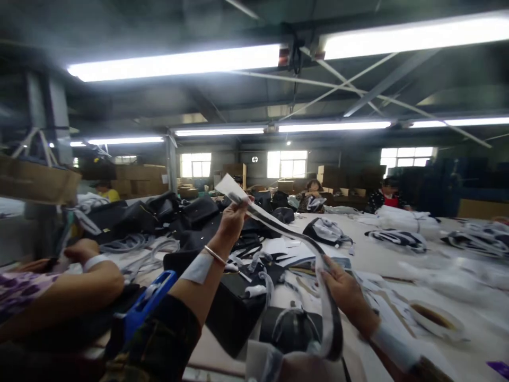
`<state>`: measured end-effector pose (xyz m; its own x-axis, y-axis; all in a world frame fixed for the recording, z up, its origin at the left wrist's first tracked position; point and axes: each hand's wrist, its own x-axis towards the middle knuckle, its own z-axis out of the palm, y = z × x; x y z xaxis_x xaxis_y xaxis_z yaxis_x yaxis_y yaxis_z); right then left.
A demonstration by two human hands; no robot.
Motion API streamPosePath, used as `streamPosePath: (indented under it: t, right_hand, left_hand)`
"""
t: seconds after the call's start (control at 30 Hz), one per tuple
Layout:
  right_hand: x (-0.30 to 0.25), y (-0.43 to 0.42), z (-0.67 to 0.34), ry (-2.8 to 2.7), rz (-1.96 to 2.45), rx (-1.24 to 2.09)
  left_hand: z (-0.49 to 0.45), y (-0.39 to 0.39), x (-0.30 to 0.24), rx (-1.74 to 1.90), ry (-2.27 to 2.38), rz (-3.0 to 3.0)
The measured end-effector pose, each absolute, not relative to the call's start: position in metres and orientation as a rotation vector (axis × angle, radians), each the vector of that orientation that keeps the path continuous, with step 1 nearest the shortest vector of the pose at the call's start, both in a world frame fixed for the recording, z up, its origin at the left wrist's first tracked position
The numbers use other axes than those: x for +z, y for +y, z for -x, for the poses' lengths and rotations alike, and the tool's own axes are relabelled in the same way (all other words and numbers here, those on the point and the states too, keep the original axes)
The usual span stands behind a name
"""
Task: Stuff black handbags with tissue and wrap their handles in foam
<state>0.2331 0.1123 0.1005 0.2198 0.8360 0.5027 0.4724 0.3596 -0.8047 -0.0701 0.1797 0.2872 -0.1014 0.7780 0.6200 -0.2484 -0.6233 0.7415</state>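
Observation:
A long black-and-white strip (pixel 286 230) stretches between my two hands above the cluttered table. My left hand (pixel 234 216) is raised and pinches it close to its wide white end, which sticks out up and to the left. Lower and to the right, my right hand (pixel 344 289) has its fingers closed on the same strip, and the rest hangs in a loop below. Whether the strip is a strap or wrapped webbing I cannot make out. Beneath my hands lie black fabric pieces (pixel 234 302) and a black bag-like piece with a clear strap (pixel 292 329).
A co-worker's arm (pixel 95 281) reaches in at the left, beside a blue tool (pixel 149 300). Dark bags (pixel 199 212) are piled behind. A tape roll (pixel 435 318) lies at the right, with bundled straps (pixel 397 240) farther back. Other people (pixel 314 197) sit across the table.

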Motion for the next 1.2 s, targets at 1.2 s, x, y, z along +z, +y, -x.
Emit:
streamPosePath:
  t: [1.2]
  right_hand:
    - [0.109,-0.033,-0.166,-1.184,1.133,1.350]
  left_hand:
    - [-0.045,0.041,0.128,1.040,0.603,-0.950]
